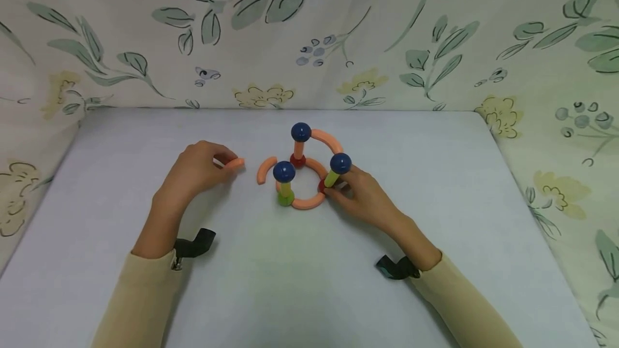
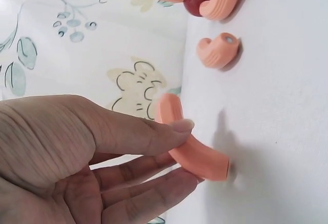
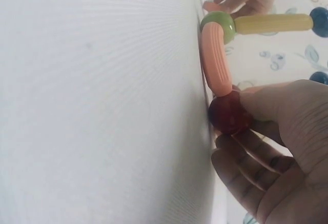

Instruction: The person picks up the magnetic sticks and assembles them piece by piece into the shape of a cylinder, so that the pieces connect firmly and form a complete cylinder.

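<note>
My left hand [image 1: 197, 169] pinches a curved orange rod [image 2: 202, 157] between thumb and fingers, left of a ball-and-rod structure and close over the table. On the structure's right side, my right hand [image 1: 365, 197] has its thumb and fingers around a red ball [image 3: 229, 114] at the base. Curved orange rods [image 1: 307, 204] join the base balls into a ring, with a green ball [image 1: 286, 198] at front left and another red ball [image 1: 297, 161] behind. Three upright rods carry blue balls [image 1: 284, 172]. A curved orange rod [image 1: 327, 139] links two of these at the top.
Between my left hand and the ring lies a loose curved orange rod [image 1: 266, 169]. Everything stands on a white table [image 1: 290, 283], backed by a floral cloth [image 1: 358, 26]. Black straps with camera mounts [image 1: 195, 244] sit at both wrists.
</note>
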`<state>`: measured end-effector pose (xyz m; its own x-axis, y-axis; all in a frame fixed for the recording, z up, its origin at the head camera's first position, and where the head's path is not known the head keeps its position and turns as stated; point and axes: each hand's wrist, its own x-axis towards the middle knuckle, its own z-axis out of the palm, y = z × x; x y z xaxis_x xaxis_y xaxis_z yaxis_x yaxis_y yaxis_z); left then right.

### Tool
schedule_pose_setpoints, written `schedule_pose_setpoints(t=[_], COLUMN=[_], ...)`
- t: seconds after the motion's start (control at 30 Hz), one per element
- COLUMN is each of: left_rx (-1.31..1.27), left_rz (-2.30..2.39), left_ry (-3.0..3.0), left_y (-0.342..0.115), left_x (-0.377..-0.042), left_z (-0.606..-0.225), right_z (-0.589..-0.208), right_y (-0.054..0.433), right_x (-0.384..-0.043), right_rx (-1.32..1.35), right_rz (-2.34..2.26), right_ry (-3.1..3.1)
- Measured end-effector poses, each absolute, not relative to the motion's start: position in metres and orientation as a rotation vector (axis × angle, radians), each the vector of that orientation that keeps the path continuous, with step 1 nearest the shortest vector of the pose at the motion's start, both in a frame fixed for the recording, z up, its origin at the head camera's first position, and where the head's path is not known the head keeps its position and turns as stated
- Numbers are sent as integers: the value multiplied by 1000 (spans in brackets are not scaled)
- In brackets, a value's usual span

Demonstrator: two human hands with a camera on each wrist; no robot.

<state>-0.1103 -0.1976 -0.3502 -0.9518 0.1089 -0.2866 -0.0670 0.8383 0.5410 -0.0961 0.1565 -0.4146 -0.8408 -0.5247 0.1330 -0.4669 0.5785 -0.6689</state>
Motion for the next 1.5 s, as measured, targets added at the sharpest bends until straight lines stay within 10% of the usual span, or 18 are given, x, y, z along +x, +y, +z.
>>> schedule_pose_setpoints(t=[1.5], left_rx=[191], left_rz=[1628], left_ry=[2142], left_y=[-161], left_x=[-131], left_z=[-334], right_z=[-415], right_y=[156], right_x=[-96], right_rx=[-864], right_rz=[-1097], right_ry=[2724])
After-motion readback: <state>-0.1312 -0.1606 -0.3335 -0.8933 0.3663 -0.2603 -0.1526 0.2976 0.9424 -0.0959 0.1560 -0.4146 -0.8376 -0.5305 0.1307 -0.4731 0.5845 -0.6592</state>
